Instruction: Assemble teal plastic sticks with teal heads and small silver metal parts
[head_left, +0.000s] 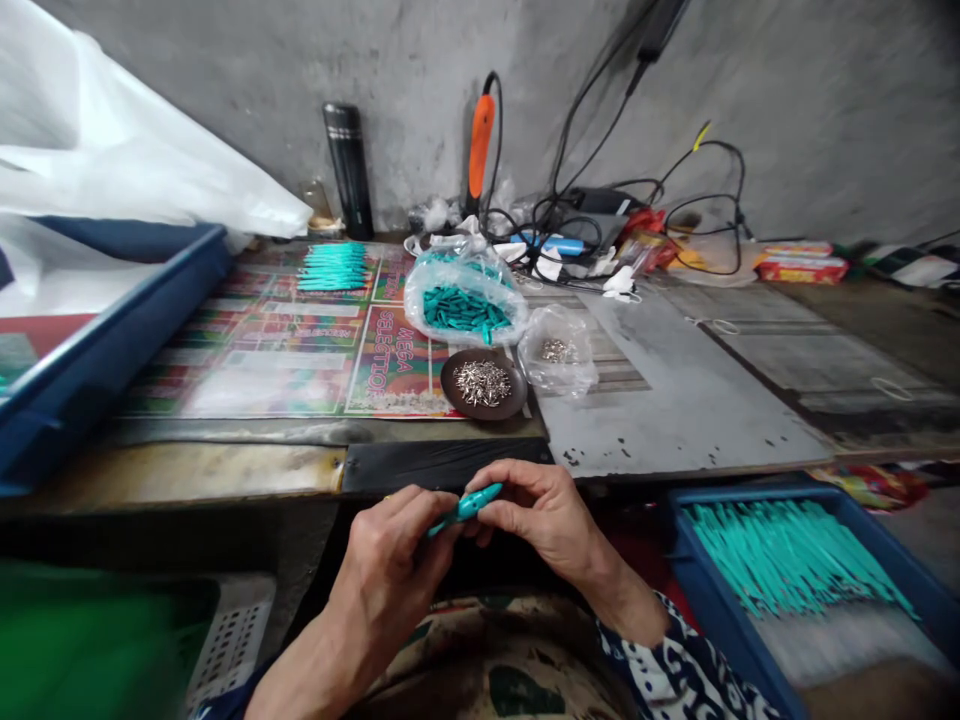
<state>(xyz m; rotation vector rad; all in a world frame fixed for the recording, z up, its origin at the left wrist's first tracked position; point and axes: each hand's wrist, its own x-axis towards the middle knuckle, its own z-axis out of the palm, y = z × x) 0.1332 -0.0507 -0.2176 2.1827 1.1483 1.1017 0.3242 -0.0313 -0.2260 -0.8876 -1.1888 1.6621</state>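
Just in front of the table edge, my two hands meet on a small teal plastic pen part (472,502). My left hand (397,550) is closed round its lower left end. My right hand (544,510) pinches the other end between thumb and fingers. The fingers hide part of the piece. Beyond them on the table stand a brown dish (457,398) of small silvery metal tips and a clear bag (517,325) full of teal plastic parts. A smaller clear bag (577,375) beside the dish holds more metal pieces.
Teal pens (334,267) lie in a row at the back left. A blue tray (679,500) of teal pens sits at lower right, another blue tray (150,290) at left. Against the wall are a black flask (349,170), an orange-handled tool (481,145) and tangled cables (555,200).
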